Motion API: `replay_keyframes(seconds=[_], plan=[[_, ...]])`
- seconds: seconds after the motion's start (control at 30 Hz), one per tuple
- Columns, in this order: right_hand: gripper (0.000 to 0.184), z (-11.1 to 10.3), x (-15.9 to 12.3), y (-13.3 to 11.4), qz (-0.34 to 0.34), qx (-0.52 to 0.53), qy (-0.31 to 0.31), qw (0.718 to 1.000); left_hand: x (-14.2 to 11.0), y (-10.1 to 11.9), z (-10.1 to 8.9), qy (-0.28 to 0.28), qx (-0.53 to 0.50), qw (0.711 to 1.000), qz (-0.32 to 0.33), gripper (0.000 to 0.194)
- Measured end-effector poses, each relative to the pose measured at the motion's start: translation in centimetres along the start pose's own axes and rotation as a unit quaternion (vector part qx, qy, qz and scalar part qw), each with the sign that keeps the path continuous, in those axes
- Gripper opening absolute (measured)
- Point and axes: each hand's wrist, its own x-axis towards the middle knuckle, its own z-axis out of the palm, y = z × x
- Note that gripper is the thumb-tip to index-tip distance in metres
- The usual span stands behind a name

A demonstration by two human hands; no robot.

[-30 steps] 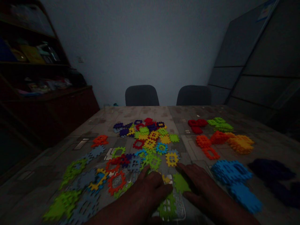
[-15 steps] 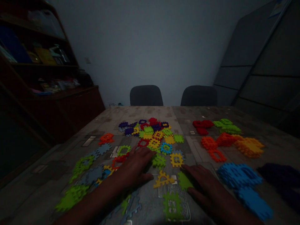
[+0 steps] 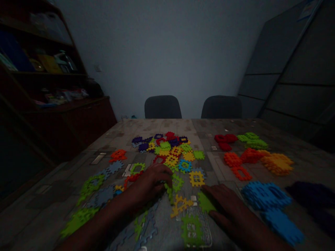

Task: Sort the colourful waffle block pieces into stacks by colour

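My left hand (image 3: 155, 179) is closed on a light green toothed building tile (image 3: 169, 192), which stands tilted below the curled fingers. Beside it, a second green tile (image 3: 177, 182) lies on the table. My right hand (image 3: 222, 202) has a solid green tile (image 3: 206, 202) between its fingers and thumb, low over the table. Between the hands are a yellow arched piece (image 3: 181, 205) and a yellow window tile (image 3: 196, 178). Closer to me lies a green window tile (image 3: 192, 229). Dim light hides the exact finger contacts.
A loose heap of mixed tiles (image 3: 171, 151) spreads ahead on the table (image 3: 206, 125). At right are piles sorted by colour: red (image 3: 225, 140), green (image 3: 252, 140), orange (image 3: 232, 159), yellow (image 3: 278, 162), blue (image 3: 267, 196) and dark purple (image 3: 311, 195). Two chairs (image 3: 163, 107) stand behind.
My left hand has curled its fingers and picked up a green tile, tilting it off the table near the other green one. My right hand stays almost still with its tile.
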Motion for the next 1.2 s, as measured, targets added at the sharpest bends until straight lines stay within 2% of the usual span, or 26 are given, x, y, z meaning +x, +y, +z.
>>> replay_keyframes(seconds=[0.17,0.3,0.43,0.5,0.63,0.77,0.87,0.97,1.1,1.2], plan=[[0.057,-0.4,0.1,-0.3,0.012,0.008,-0.030,0.999,0.1,0.2,-0.9,-0.002,-0.018,1.000,0.004,0.036],[0.058,-0.2,0.2,-0.2,0.015,0.004,-0.039,0.999,0.4,1.3,-0.2,-0.001,0.020,1.000,-0.016,0.035],[0.060,0.0,0.2,0.0,0.011,0.010,-0.025,1.000,0.4,2.4,1.2,-0.071,0.069,0.995,-0.018,0.063],[0.059,0.0,0.2,0.0,0.007,0.010,-0.019,1.000,0.5,2.6,1.7,-0.083,0.081,0.993,-0.019,0.070],[0.059,-0.4,0.2,-0.4,0.000,0.005,-0.024,1.000,0.8,2.4,1.8,-0.067,0.110,0.992,-0.006,0.063],[0.059,-0.9,0.3,-0.9,0.009,0.007,-0.038,0.999,1.1,2.7,1.6,-0.069,0.153,0.986,0.001,0.035],[0.057,-1.0,0.3,-1.1,0.016,0.015,-0.046,0.999,1.2,2.8,1.8,-0.052,0.195,0.979,0.008,0.031],[0.056,-0.9,0.2,-0.9,0.013,0.021,-0.043,0.999,1.3,2.4,2.2,-0.011,0.197,0.980,0.022,0.027],[0.056,-0.9,0.0,-0.8,0.009,0.026,-0.036,0.999,1.3,1.7,2.1,0.051,0.092,0.994,0.000,0.023],[0.055,-1.0,0.0,-0.8,0.007,0.028,-0.037,0.999,1.2,2.2,1.7,0.091,0.012,0.995,-0.042,0.024]])
